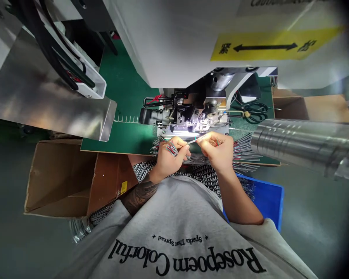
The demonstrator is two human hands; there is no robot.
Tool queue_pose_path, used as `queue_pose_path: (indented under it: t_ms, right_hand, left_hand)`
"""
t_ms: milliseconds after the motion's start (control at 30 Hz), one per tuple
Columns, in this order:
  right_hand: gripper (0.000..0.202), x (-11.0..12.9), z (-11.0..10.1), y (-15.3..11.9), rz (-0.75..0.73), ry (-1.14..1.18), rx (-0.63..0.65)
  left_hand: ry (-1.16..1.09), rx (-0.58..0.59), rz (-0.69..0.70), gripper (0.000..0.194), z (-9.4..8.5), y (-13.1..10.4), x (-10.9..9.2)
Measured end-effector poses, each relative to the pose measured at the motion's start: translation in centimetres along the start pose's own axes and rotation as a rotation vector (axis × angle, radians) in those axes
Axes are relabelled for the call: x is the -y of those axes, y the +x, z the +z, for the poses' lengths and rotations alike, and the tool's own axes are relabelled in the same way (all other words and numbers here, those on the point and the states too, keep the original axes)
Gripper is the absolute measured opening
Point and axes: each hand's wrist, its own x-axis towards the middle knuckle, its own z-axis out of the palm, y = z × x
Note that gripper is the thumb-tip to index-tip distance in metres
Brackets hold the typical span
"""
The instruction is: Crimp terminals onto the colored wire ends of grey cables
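In front of a terminal crimping machine (192, 110), my two hands meet on one thin grey cable (192, 141). My left hand (170, 159) is closed, pinching the cable between thumb and forefinger, and coloured wire ends (171, 148) show between its fingers. My right hand (219, 151) grips the same cable close to a small blue-green wire end (195, 137), just below the machine's lit work area. Some red and green wire tips stick out at the right hand too. Grey cables (247, 151) lie fanned across the table edge beneath and beside both hands.
A strip of terminals (126, 119) runs into the machine from the left over the green tabletop (120, 81). A metal guard (75, 112) and a ribbed metal tube (293, 143) flank the work area. Cardboard boxes (61, 174) and a blue bin (275, 197) stand below.
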Motion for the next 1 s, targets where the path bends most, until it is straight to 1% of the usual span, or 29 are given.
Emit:
queue_pose_path:
  t_ms: [67, 133, 233, 300, 367, 400, 467, 533, 600, 733, 800, 900, 1000]
  right_hand:
    - [0.024, -0.3, -0.2, 0.1, 0.027, 0.014, 0.033]
    - [0.02, -0.7, -0.1, 0.1, 0.034, 0.023, 0.033]
    - [0.016, -0.8, 0.3, -0.1, -0.01, 0.042, -0.053]
    - [0.015, -0.5, 0.7, -0.2, -0.052, 0.028, -0.074]
    - [0.016, 0.2, 0.9, -0.2, -0.077, -0.018, -0.021]
    - [0.018, 0.5, 0.8, -0.2, -0.084, -0.038, 0.012]
    - [0.027, 0.9, 0.6, -0.1, -0.088, -0.055, 0.04]
    - [0.041, 1.0, 0.4, -0.2, -0.082, -0.057, 0.027]
    - [0.049, 0.8, 0.3, -0.3, -0.067, -0.06, -0.005]
    - [0.039, 0.3, 0.6, -0.6, -0.069, -0.054, -0.094]
    - [0.036, 0.3, 0.8, -0.5, -0.099, -0.039, -0.126]
    - [0.032, 0.4, 0.8, -0.3, -0.137, -0.025, -0.127]
    - [0.034, 0.3, 0.7, -0.2, -0.184, -0.034, -0.153]
  left_hand:
    - [-0.005, -0.016, -0.009, 0.024, 0.1, 0.0, 0.2]
    - [0.0, -0.007, -0.001, 0.025, 0.0, 0.0, 0.0]
    - [0.023, 0.068, 0.046, 0.02, -0.4, 0.3, -0.6]
    - [0.051, 0.142, 0.098, 0.016, -0.7, 0.6, -1.1]
    - [0.073, 0.186, 0.144, 0.016, -0.8, 0.9, -1.5]
    - [0.073, 0.189, 0.156, 0.016, -0.8, 1.0, -1.6]
    - [0.05, 0.149, 0.151, 0.016, -0.7, 1.1, -1.6]
    - [0.023, 0.088, 0.124, 0.017, -0.4, 1.0, -1.4]
    - [0.008, 0.027, 0.098, 0.018, -0.1, 0.9, -1.2]
    - [0.013, -0.028, 0.086, 0.02, 0.2, 0.9, -1.3]
    - [0.024, -0.017, 0.095, 0.021, 0.2, 1.1, -1.7]
    - [0.036, 0.01, 0.081, 0.022, 0.1, 1.4, -2.2]
    - [0.041, 0.012, 0.069, 0.024, 0.1, 1.6, -2.1]
